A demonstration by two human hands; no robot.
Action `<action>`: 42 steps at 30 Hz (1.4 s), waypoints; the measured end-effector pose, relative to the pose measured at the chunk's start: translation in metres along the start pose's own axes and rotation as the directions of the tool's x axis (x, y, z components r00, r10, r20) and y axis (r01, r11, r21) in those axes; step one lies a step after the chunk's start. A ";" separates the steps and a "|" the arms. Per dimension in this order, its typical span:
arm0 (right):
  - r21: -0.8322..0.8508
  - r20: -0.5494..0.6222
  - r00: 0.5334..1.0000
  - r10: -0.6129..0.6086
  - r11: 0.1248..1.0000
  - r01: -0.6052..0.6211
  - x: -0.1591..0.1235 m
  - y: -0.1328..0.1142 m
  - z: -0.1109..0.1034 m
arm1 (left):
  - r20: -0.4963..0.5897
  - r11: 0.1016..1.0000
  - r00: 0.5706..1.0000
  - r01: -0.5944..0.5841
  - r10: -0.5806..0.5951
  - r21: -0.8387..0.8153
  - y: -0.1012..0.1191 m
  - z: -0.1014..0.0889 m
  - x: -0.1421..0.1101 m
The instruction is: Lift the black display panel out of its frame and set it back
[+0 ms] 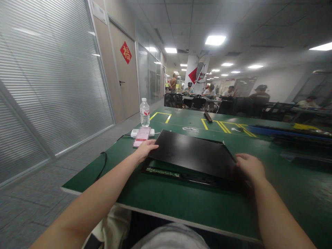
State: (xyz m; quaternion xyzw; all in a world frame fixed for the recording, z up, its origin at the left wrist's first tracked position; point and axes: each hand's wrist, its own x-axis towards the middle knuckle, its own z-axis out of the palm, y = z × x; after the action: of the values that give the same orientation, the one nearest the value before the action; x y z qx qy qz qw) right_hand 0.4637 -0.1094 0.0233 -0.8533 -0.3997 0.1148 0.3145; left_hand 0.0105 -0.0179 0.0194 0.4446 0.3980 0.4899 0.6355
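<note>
A flat black display panel (192, 150) is tilted a little above the green table in front of me. My left hand (145, 150) grips its left edge, thumb on top and the other fingers mostly hidden. On the opposite side my right hand (250, 168) is closed on the panel's right edge; its lower fingers are in shadow. Along the near side, under the panel, shows a long dark strip or frame with a green circuit board (163, 172). How the panel and this strip are joined I cannot tell.
Beyond my left hand are a phone (142, 135), a white box-shaped item (153, 132) and a water bottle (144, 112). A black cable (104, 162) hangs at the left table edge. Dark and blue long parts (280, 132) lie at right. Several people sit farther back.
</note>
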 end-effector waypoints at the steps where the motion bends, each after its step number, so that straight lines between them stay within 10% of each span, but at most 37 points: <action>1: -0.001 -0.009 1.000 -0.007 1.000 0.007 0.000 0.000 0.000 | -0.002 1.000 1.000 -0.001 0.001 0.004 0.000 0.000 0.000; 42: -0.107 -0.071 0.993 -0.091 0.991 0.084 0.010 0.011 0.009 | -0.040 0.996 0.999 -0.006 0.009 0.087 -0.002 0.003 0.001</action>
State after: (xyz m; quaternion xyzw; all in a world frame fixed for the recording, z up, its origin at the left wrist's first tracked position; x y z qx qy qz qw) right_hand 0.4727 -0.1027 0.0098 -0.8539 -0.4301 0.0474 0.2891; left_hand 0.0141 -0.0172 0.0185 0.4634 0.4298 0.4834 0.6057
